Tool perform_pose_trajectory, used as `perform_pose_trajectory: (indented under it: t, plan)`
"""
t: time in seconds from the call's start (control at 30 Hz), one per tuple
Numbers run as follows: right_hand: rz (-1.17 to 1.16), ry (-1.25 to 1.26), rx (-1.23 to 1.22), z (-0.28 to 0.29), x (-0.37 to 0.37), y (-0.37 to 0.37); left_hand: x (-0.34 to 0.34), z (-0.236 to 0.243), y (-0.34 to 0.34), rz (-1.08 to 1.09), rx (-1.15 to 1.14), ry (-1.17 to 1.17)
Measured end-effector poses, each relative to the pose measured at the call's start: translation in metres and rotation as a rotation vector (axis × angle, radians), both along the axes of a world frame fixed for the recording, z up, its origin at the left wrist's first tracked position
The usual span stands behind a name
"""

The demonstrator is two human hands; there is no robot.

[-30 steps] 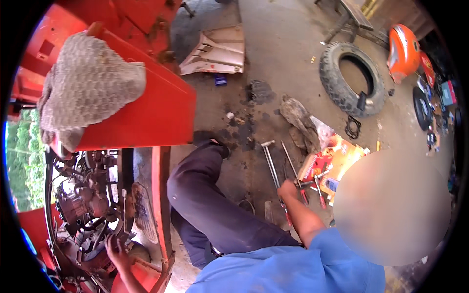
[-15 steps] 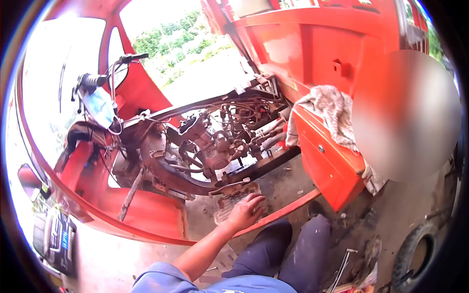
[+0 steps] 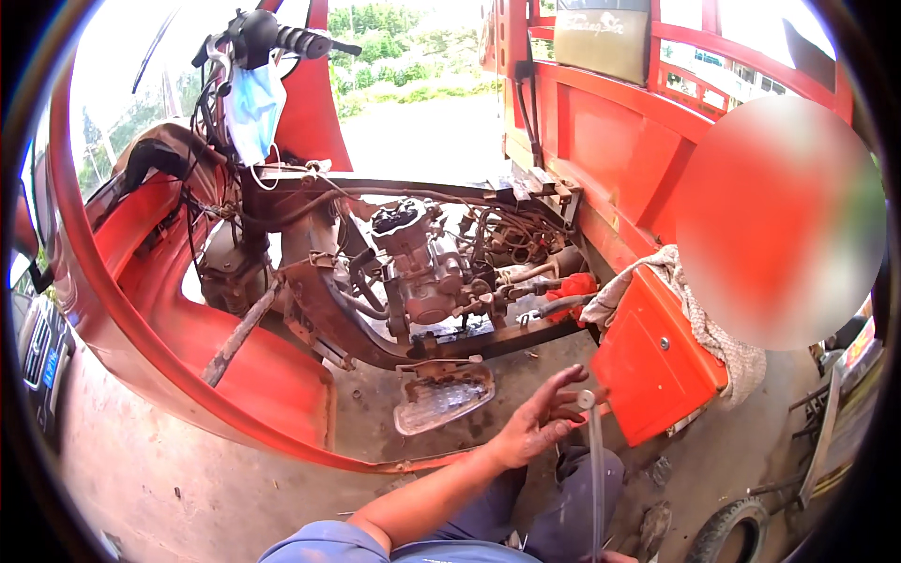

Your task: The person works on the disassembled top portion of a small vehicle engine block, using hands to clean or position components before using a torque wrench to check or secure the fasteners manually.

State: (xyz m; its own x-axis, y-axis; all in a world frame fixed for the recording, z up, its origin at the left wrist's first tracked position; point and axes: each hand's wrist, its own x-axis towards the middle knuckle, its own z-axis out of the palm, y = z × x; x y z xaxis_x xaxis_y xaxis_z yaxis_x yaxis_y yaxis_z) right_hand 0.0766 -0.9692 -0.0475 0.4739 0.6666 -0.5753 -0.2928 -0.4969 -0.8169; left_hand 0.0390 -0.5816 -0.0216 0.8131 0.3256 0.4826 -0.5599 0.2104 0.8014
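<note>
Head view: A person crouches beside a stripped red three-wheeled vehicle (image 3: 282,375), whose bare engine (image 3: 427,272) sits exposed at the centre of the frame. The left hand (image 3: 537,420), reaching up from the lower middle, is open with fingers spread and holds nothing; its fingertips lie just beside the top end of a clear plastic tube (image 3: 595,469). The tube stands nearly upright at lower centre-right, its long axis running top to bottom, the open end pointing up toward the engine and the lower end running down to the bottom edge. There the right hand (image 3: 610,557) barely shows, and whether it grips the tube cannot be told. A grey cloth (image 3: 694,314) drapes over the red side box (image 3: 648,375) at right. A blue face mask (image 3: 251,108) hangs from the handlebar (image 3: 282,38) at upper left.
</note>
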Motion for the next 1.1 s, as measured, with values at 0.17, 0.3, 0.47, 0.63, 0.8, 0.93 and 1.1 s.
perform_pose_trajectory:
  t: [0.17,0.3,0.47,0.63,0.8,0.93,1.1]
  plan:
    - [0.207,0.016,0.100,0.056,-0.001,0.100,-0.027,0.003,0.060,0.243,-0.118,0.074]
    - [0.201,0.495,0.347,0.014,0.021,0.107,-0.038,-0.037,0.079,0.511,-0.135,0.202]
    - [0.332,0.516,0.344,0.047,0.022,0.093,-0.049,-0.036,0.090,0.751,-0.223,0.164]
    - [0.426,-0.101,0.104,0.022,0.022,0.087,-0.033,-0.020,0.146,0.933,-0.281,0.106]
    - [0.349,-0.566,0.166,0.068,0.020,0.196,-0.008,-0.013,0.247,1.068,-0.287,-0.003]
    - [0.292,-0.469,0.302,0.065,0.037,0.286,0.000,-0.001,0.337,0.999,-0.226,0.029]
    - [0.281,-0.290,0.490,0.045,0.048,0.385,-0.012,0.009,0.451,1.210,0.079,0.229]
